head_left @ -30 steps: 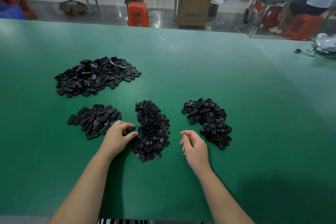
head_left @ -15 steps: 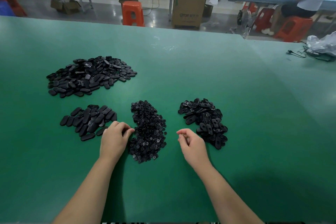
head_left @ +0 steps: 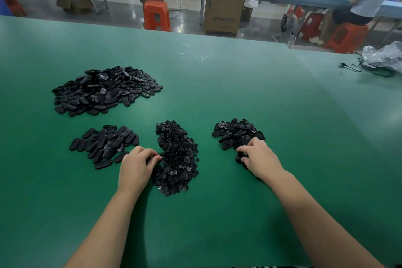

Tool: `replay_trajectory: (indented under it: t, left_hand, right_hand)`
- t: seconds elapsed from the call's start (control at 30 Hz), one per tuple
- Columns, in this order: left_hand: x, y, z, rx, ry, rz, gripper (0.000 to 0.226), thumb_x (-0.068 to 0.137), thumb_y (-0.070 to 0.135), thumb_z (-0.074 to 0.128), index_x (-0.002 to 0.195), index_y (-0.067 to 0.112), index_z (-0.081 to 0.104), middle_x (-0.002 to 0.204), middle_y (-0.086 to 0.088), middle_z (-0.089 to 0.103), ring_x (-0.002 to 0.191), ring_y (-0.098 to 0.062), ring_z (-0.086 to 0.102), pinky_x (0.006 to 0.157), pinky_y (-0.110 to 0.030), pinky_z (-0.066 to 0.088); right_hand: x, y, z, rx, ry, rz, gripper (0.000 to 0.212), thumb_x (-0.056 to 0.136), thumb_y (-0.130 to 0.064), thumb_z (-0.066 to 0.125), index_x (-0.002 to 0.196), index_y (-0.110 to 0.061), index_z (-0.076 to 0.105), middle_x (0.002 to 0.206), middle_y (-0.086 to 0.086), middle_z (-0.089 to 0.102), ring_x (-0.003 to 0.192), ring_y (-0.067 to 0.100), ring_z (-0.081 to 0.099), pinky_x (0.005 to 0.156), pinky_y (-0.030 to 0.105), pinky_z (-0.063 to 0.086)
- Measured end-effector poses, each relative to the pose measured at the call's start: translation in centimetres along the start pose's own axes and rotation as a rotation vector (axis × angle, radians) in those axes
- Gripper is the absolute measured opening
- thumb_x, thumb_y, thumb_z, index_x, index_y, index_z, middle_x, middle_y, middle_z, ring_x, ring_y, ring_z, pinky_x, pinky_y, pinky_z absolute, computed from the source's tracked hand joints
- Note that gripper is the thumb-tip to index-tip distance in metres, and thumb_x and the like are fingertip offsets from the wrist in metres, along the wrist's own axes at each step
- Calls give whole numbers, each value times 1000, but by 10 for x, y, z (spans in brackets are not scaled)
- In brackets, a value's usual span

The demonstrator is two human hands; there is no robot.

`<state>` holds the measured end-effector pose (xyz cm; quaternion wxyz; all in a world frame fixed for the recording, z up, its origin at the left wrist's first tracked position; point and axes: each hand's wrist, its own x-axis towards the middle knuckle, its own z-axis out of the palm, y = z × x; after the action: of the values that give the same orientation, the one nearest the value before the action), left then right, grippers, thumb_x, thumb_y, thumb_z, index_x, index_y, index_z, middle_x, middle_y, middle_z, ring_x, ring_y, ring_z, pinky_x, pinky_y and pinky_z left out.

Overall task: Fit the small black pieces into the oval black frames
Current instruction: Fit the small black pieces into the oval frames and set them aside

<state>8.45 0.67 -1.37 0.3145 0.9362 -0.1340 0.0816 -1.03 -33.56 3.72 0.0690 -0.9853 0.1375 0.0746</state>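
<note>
A heap of small round black pieces (head_left: 177,156) lies in the middle of the green table (head_left: 239,85). My left hand (head_left: 136,166) rests at the heap's left edge, thumb and curled fingers pinching a small piece there. To the right is a pile of oval black frames (head_left: 236,132) with openings facing up. My right hand (head_left: 260,156) lies on the near end of that pile, and its index finger and thumb close round one oval frame. The frames under my palm are hidden.
A small pile of oval parts (head_left: 104,143) lies just left of my left hand, and a large heap of them (head_left: 104,91) sits further back. A plastic bag with cables (head_left: 382,61) is at the far right. Beyond the table's far edge are orange stools and a seated person.
My right hand has moved right from the bare table onto the pile of oval frames and closed on one. My left hand has stayed at the edge of the small pieces.
</note>
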Motion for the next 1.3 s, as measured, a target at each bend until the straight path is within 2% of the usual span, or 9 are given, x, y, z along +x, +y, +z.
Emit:
replay_trajectory:
  t: [0.33, 0.53, 0.67, 0.77, 0.83, 0.97, 1.07, 1.23, 1.3]
  left_hand:
    - [0, -1, 0, 8, -4, -6, 10, 87, 32, 78, 85, 23, 75, 81, 11, 56, 73, -17, 54, 73, -39, 48]
    - [0, -1, -1, -8, -20, -16, 10, 88, 32, 77, 83, 24, 72, 80, 10, 57, 74, -18, 56, 72, -40, 48]
    - [0, -1, -3, -44, -21, 6, 10, 89, 29, 76, 84, 22, 72, 78, 12, 59, 73, -16, 57, 73, -42, 50]
    - [0, 0, -4, -96, -14, -2, 10, 92, 27, 73, 84, 25, 68, 78, 14, 61, 73, -11, 58, 74, -43, 50]
    - [0, 0, -3, -127, -2, -29, 14, 94, 27, 70, 82, 28, 64, 74, 15, 62, 69, -6, 57, 74, -41, 49]
    - [-2, 1, -4, -157, 14, -61, 16, 95, 27, 70, 81, 29, 62, 64, 11, 62, 57, -10, 57, 63, -32, 43]
    - [-2, 2, -5, -165, 14, -80, 14, 94, 25, 71, 82, 27, 64, 64, 11, 63, 55, -13, 57, 54, -32, 45]
    - [-2, 3, -5, -172, 15, -85, 11, 94, 20, 71, 86, 26, 67, 73, 17, 65, 63, -8, 61, 63, -36, 54]
    - [-3, 1, -5, -182, 24, -88, 8, 94, 18, 71, 89, 24, 70, 75, 19, 65, 68, -2, 60, 65, -30, 52]
  right_hand:
    - [3, -6, -10, -95, -92, -114, 29, 102, -30, 57, 128, -37, 66, 119, 2, 47, 123, 24, 44, 95, 37, 47]
    - [0, -11, -7, 27, -5, -123, 23, 102, -32, 55, 117, -30, 73, 114, -1, 52, 115, 21, 52, 86, 35, 51]
    - [-5, -17, -11, 261, 213, -56, 17, 99, -34, 62, 107, -31, 76, 98, -4, 49, 85, 15, 54, 72, 31, 49]
    - [-8, -24, -15, 498, 164, -80, 14, 98, -27, 62, 96, -34, 74, 61, -13, 51, 56, 4, 45, 61, 20, 40]
    - [-12, -31, -15, 736, 143, -44, 20, 98, -18, 59, 89, -31, 72, 52, -13, 55, 48, 2, 44, 54, 10, 38]
    - [-22, -47, -9, 1146, 139, 43, 26, 100, -8, 51, 93, -18, 73, 72, -3, 71, 58, 12, 58, 58, 30, 52]
    - [-27, -58, 1, 1328, 179, 63, 14, 99, 0, 57, 101, -9, 68, 88, 11, 74, 64, 12, 63, 59, 25, 56]
    - [-33, -79, 26, 1539, 198, 115, 42, 99, 1, 60, 127, -30, 57, 83, 9, 75, 74, 17, 72, 71, 26, 60]
    - [-34, -86, 34, 1599, 208, 170, 39, 100, 1, 58, 126, -27, 57, 87, 9, 78, 77, 20, 74, 74, 27, 61]
